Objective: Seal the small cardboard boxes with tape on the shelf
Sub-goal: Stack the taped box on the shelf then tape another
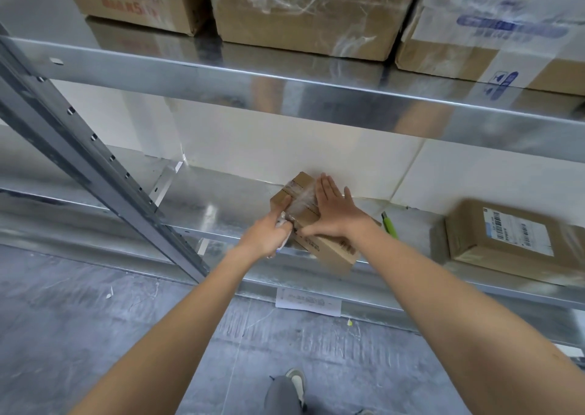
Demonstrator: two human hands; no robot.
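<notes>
Floor level: grey concrete floor, scuffed, with a white paper slip lying just under the shelf edge. A shoe and a grey trouser leg show at the bottom.

Both forearms reach forward over the front lip of the lower shelf, bare galvanised metal.

Left hand: fingers curled round something pale and partly hidden, probably the tape roll or its loose end; blur makes it hard to say which. It sits at the near left corner of the small cardboard box.

Right hand: flat, fingers straight and slightly spread, palm pressing down on the box top, thumb stretched toward the left hand.

A strip of clear tape runs across the box top from the left hand toward the far edge. The box rests near the shelf front, turned at an angle, its near corner overhanging the edge.

Progress, as judged: this box is mid-seal; the strip is laid across the top but appears not yet cut or smoothed at the near end.

Right of it, a green utility knife lies on the shelf. Farther right, a second small box with a barcode label; whether it is sealed I cannot tell.

Above: upper shelf carrying large taped cartons.
</notes>
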